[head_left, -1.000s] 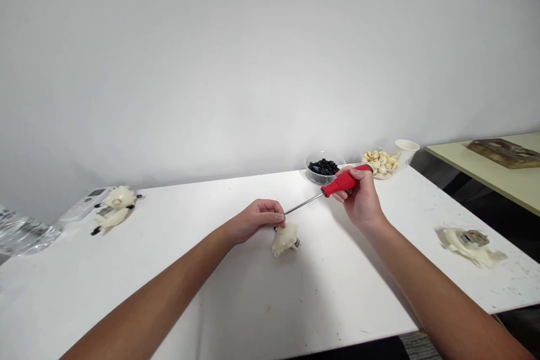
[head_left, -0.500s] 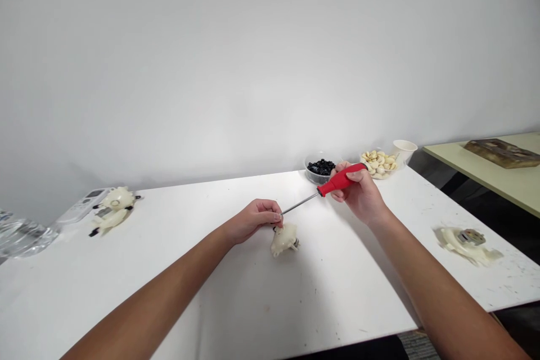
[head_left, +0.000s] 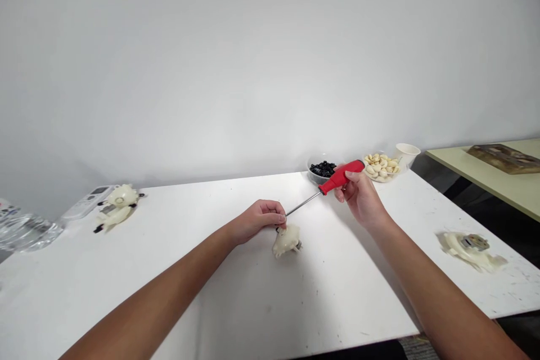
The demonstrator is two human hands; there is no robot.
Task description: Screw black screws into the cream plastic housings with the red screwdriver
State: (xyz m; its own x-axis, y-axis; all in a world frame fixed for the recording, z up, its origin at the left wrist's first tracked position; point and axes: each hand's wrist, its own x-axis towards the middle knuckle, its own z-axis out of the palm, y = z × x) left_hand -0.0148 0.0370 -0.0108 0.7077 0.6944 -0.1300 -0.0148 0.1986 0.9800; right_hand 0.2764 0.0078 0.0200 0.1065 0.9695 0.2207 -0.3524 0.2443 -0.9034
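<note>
My right hand (head_left: pixel 361 194) is wrapped round the red handle of a screwdriver (head_left: pixel 341 178), its metal shaft slanting down to the left. At the shaft's tip, my left hand (head_left: pixel 262 219) is closed in a pinch; whatever lies between thumb and finger is hidden. Directly under those fingertips is a cream plastic housing (head_left: pixel 287 241) with small lugs and a dark bit on its right side. I cannot tell whether the screwdriver tip touches the housing.
Behind my right hand stand a tub of black pieces (head_left: pixel 323 170), a tub of cream pieces (head_left: pixel 382 167) and a paper cup (head_left: pixel 407 153). Another housing with a grey motor (head_left: pixel 475 248) lies right. Far left are more cream housings (head_left: pixel 120 202), a white remote (head_left: pixel 86 202) and clear plastic (head_left: pixel 29 232).
The view has shifted slightly. Both hands, the screwdriver and the housing keep nearly the same places relative to one another; my right fingers have shifted a little on the handle.
</note>
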